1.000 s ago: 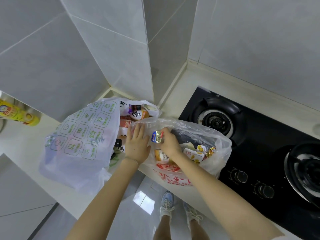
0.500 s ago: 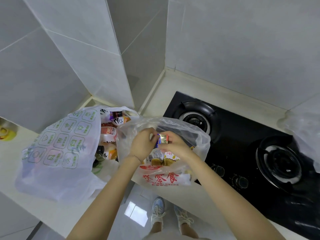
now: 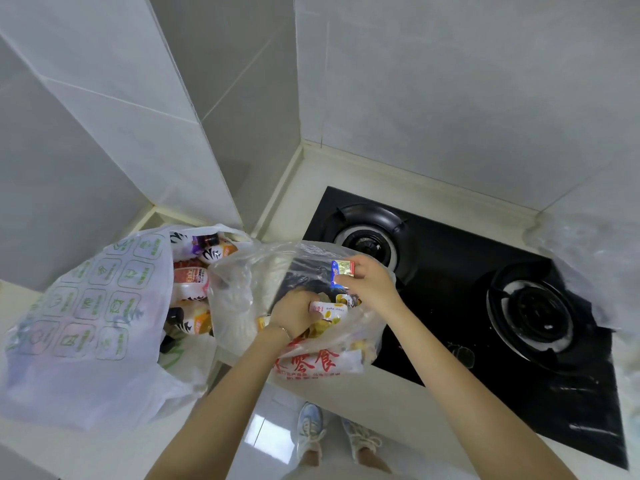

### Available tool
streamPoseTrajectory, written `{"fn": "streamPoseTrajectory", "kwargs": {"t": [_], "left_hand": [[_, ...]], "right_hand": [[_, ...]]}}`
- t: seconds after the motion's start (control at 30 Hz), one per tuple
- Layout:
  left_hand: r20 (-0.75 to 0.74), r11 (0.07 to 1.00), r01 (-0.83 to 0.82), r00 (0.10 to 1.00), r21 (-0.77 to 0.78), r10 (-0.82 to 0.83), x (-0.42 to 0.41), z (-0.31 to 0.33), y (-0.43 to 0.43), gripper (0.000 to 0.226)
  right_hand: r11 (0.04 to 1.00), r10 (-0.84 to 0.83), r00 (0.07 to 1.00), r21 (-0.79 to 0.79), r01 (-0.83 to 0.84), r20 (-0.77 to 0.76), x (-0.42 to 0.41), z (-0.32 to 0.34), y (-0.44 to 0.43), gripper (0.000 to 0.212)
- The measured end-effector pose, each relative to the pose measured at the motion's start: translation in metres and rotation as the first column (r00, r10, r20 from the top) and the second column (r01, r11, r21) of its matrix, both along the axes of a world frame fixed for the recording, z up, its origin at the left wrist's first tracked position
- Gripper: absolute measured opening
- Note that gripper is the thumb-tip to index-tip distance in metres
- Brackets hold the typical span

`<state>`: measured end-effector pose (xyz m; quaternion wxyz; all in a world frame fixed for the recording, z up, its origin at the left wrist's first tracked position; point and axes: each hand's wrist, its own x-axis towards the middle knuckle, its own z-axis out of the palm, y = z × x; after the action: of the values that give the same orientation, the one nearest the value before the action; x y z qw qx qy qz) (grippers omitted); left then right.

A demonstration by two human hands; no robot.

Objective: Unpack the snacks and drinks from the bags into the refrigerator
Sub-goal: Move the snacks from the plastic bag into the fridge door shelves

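Observation:
Two plastic bags sit on the white counter. The clear bag with red print holds several small snack packets. My right hand pinches a small blue and gold snack packet above this bag's mouth. My left hand reaches inside the bag and grips a white and yellow packet. To the left, the white bag with green print lies open, showing several drink bottles. The refrigerator is out of view.
A black two-burner gas hob is set in the counter right of the bags. Grey tiled walls meet in a corner behind. Crinkled clear plastic shows at the right edge. The counter edge, floor and my shoes are below.
My view has swung further right and up. My right hand lifted the blue and gold packet up and right, out of the bag. My left hand dropped into the bag onto another packet.

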<state>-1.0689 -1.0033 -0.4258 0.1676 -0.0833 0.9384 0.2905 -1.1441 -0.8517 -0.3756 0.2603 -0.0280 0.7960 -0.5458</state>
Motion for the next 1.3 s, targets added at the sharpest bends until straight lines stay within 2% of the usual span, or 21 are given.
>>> {"fn": "streamPoseTrajectory", "kwargs": {"t": [0.1,0.2,0.3,0.37,0.43,0.63,0.7,0.77,0.83,0.9,1.0,1.3], "left_hand": [[-0.04,0.998,-0.065,0.997,0.025,0.066,-0.002,0.006,-0.005,0.013],[-0.098,0.945,-0.172,0.973,0.278,0.207,0.001,0.013,-0.016,0.022],[-0.074,0.752,-0.285,0.912,0.594,0.404,0.007,0.029,-0.024,0.017],[0.003,0.604,-0.365,0.858,0.708,0.514,0.01,0.039,-0.026,0.008],[0.069,0.518,-0.43,0.814,0.74,0.577,0.015,0.049,-0.029,0.014],[0.1,0.46,-0.515,0.738,0.724,0.668,0.043,0.066,-0.037,0.06],[0.065,0.45,-0.538,0.69,0.713,0.721,0.059,0.076,-0.029,0.063],[0.028,0.409,-0.557,0.615,0.723,0.788,0.079,0.087,-0.016,0.054],[0.025,0.326,-0.559,0.529,0.762,0.848,0.1,0.097,0.003,0.047],[0.051,0.203,-0.558,0.405,0.804,0.913,0.123,0.104,0.025,0.043],[0.077,0.05,-0.562,0.2,0.825,0.977,0.164,0.109,0.058,0.049],[-0.028,-0.117,-0.577,-0.236,0.809,0.971,0.314,0.149,0.132,0.048]], "right_hand": [[0.999,-0.021,1.0,-0.027,0.021,0.015,-0.002,0.003,0.004,0.026],[0.998,-0.06,0.998,-0.032,0.06,-0.002,-0.003,0.004,0.006,0.023],[0.995,-0.086,0.996,-0.056,0.086,-0.003,-0.001,0.007,0.003,0.017],[0.993,-0.086,0.996,-0.084,0.087,0.009,0.001,0.009,0.0,0.013],[0.99,-0.079,0.997,-0.112,0.08,0.01,0.003,0.013,-0.005,0.011],[0.983,-0.02,1.0,-0.184,0.021,0.007,0.008,0.027,-0.014,0.018],[0.979,0.043,0.999,-0.201,-0.04,0.01,0.013,0.033,-0.015,0.02],[0.968,0.139,0.99,-0.214,-0.134,0.009,0.019,0.038,-0.015,0.024],[0.947,0.249,0.968,-0.207,-0.245,-0.003,0.029,0.044,-0.014,0.023],[0.913,0.359,0.933,-0.198,-0.356,-0.021,0.043,0.048,-0.01,0.016],[0.842,0.505,0.862,-0.196,-0.502,-0.042,0.076,0.06,-0.002,0.019],[0.498,0.83,0.548,-0.305,-0.812,-0.103,0.214,0.103,0.0,0.025]]}}
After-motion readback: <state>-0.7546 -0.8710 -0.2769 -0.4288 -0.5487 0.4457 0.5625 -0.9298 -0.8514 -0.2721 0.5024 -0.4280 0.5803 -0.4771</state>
